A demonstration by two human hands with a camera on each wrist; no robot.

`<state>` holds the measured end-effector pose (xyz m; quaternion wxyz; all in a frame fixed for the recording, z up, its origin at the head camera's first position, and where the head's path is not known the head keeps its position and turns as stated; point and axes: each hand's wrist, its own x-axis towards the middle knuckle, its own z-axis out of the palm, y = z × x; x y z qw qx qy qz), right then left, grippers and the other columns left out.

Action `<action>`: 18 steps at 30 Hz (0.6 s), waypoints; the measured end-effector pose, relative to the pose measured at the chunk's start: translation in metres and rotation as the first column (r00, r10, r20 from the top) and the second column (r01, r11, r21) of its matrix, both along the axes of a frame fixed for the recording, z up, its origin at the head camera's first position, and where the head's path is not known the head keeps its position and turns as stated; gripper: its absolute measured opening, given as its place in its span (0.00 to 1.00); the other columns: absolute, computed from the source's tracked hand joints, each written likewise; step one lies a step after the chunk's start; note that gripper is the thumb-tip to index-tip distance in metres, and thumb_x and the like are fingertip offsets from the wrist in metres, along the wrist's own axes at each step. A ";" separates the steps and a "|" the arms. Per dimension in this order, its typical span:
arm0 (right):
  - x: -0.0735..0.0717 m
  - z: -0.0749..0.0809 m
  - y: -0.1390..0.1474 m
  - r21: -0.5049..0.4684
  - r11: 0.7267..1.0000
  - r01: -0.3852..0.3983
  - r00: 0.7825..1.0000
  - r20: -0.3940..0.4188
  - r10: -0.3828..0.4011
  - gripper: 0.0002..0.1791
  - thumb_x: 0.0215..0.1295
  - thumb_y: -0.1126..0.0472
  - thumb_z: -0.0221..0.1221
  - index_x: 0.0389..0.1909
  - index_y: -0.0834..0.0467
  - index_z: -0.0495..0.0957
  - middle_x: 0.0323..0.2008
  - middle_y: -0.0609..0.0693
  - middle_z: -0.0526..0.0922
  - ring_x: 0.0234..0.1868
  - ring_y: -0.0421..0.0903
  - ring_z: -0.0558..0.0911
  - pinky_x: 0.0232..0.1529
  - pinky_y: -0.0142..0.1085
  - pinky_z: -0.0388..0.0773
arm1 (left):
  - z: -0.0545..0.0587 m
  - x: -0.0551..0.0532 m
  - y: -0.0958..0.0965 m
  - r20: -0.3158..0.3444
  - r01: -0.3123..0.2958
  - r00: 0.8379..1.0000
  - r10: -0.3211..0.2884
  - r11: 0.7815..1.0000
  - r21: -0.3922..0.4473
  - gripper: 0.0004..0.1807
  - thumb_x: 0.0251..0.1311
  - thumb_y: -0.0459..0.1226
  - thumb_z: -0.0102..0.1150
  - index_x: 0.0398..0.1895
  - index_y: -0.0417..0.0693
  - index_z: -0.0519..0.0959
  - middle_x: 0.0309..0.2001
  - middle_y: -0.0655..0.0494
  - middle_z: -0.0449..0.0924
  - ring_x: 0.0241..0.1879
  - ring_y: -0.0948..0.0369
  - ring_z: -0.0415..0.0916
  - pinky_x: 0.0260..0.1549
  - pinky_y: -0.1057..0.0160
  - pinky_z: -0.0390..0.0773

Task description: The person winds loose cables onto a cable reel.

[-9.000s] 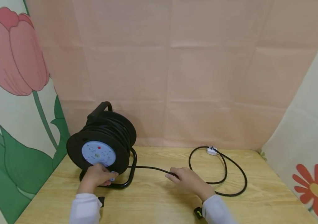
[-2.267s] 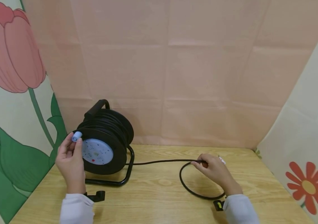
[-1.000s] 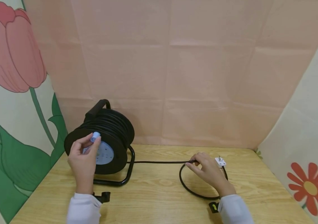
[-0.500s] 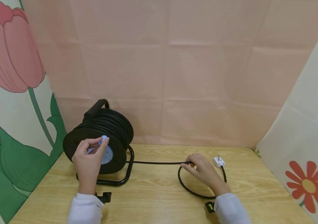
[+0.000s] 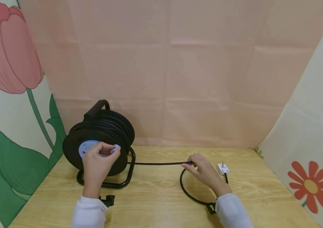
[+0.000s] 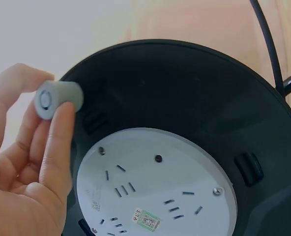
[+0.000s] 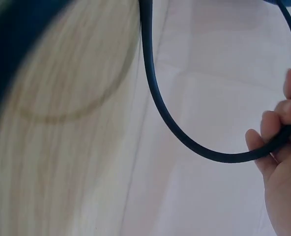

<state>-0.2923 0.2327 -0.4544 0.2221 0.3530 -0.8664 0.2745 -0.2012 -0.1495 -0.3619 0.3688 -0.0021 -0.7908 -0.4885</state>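
Note:
A black cable reel stands on the left of the table, its drum wound with cable. On its front face is a pale blue socket panel with slots and a sticker. My left hand pinches the light blue crank knob at the drum's rim, thumb and fingers on either side. To the right, my right hand grips the black cable, which runs straight from the reel. In the right wrist view the cable bends into the curled fingers. Past that hand lies the white plug, pins up.
The reel's black tube stand rests on the wooden table. A loop of cable hangs below the right hand. A pink cloth covers the wall behind, with flower-printed sheets at the sides.
The left hand has carried the knob around the drum, lately rightward and down, and the socket panel has turned. The right hand drifts left with the cable; its loose loop is smaller than at first.

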 end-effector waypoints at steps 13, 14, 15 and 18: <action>-0.020 0.016 -0.007 0.006 0.996 -0.085 0.995 0.056 0.085 0.20 0.70 0.54 0.63 0.25 0.47 0.61 0.25 0.51 0.66 0.29 0.44 0.65 0.31 0.34 0.70 | 0.007 0.004 -0.005 0.191 0.027 0.981 -0.022 0.999 -0.019 0.18 0.53 0.54 0.74 0.33 0.50 0.86 0.32 0.57 0.85 0.32 0.62 0.82 0.31 0.69 0.81; -0.022 0.017 -0.007 0.010 0.996 -0.085 0.994 0.062 0.085 0.20 0.70 0.53 0.63 0.25 0.47 0.61 0.25 0.50 0.65 0.30 0.44 0.64 0.31 0.34 0.70 | 0.008 0.005 -0.006 0.211 0.028 0.977 -0.024 0.999 -0.019 0.19 0.53 0.55 0.74 0.33 0.50 0.86 0.33 0.57 0.85 0.32 0.61 0.82 0.31 0.68 0.81; -0.024 0.017 -0.007 0.016 0.996 -0.084 0.994 0.064 0.083 0.20 0.70 0.53 0.63 0.25 0.47 0.62 0.25 0.50 0.65 0.30 0.44 0.64 0.30 0.34 0.69 | 0.008 0.006 -0.006 0.231 0.031 0.973 -0.026 0.999 -0.018 0.20 0.53 0.56 0.73 0.33 0.50 0.86 0.33 0.57 0.85 0.33 0.62 0.82 0.31 0.67 0.81; -0.029 0.019 -0.007 0.046 0.996 -0.076 0.995 0.063 0.073 0.19 0.70 0.52 0.63 0.26 0.47 0.63 0.26 0.44 0.64 0.30 0.45 0.65 0.30 0.34 0.66 | 0.009 0.008 -0.007 0.282 0.041 0.959 -0.035 0.999 -0.016 0.22 0.52 0.59 0.72 0.34 0.50 0.86 0.33 0.57 0.85 0.33 0.61 0.82 0.31 0.65 0.81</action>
